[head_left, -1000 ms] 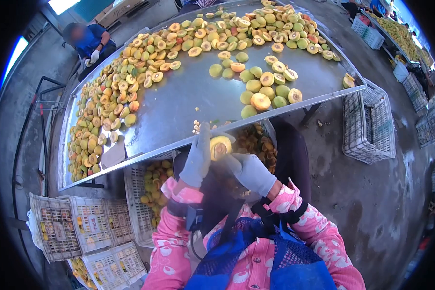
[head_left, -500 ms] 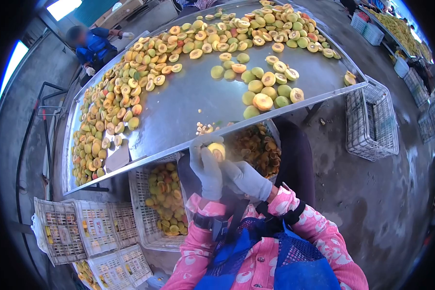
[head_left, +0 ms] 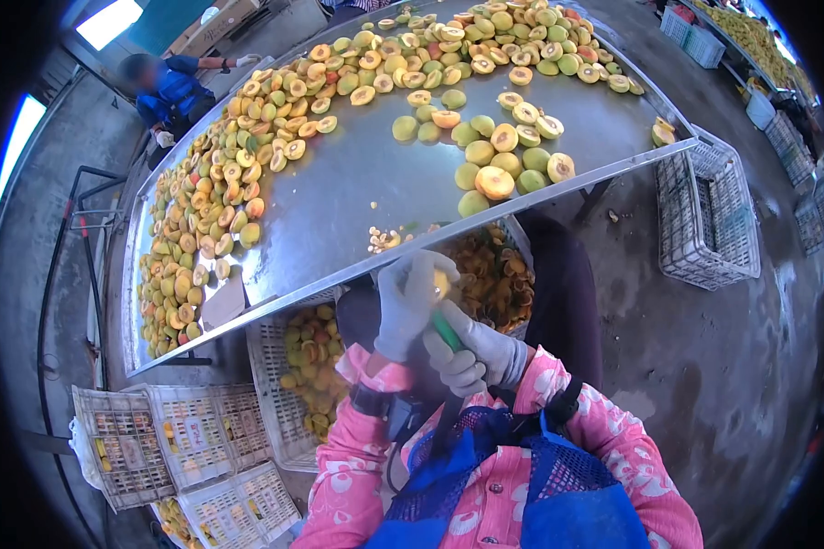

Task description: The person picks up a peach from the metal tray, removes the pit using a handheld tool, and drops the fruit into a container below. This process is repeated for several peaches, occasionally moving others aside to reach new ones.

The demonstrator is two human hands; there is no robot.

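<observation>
My left hand (head_left: 405,306), in a pale glove, grips a yellow peach half (head_left: 440,285) just below the table's front edge. In my gloved right hand (head_left: 482,355) is a tool with a green handle (head_left: 447,331). Its upper end reaches the fruit, where my fingers hide its working tip. Small pits and scraps (head_left: 384,240) lie on the metal table (head_left: 330,206) above my hands. A group of peach halves (head_left: 495,182) rests on the table's right part. Under the edge, a container (head_left: 519,241) holds brownish fruit pieces, partly behind my hands.
Many cut peaches (head_left: 238,174) run along the table's left and far sides. A crate of peaches (head_left: 288,430) stands by my left leg, with more crates (head_left: 188,430) beside it. An upright white crate (head_left: 705,220) is at right. A person (head_left: 174,91) works at the far left.
My right hand has turned, so the green handle now shows. My left hand has tilted the peach half toward the tool. The view has shifted slightly.
</observation>
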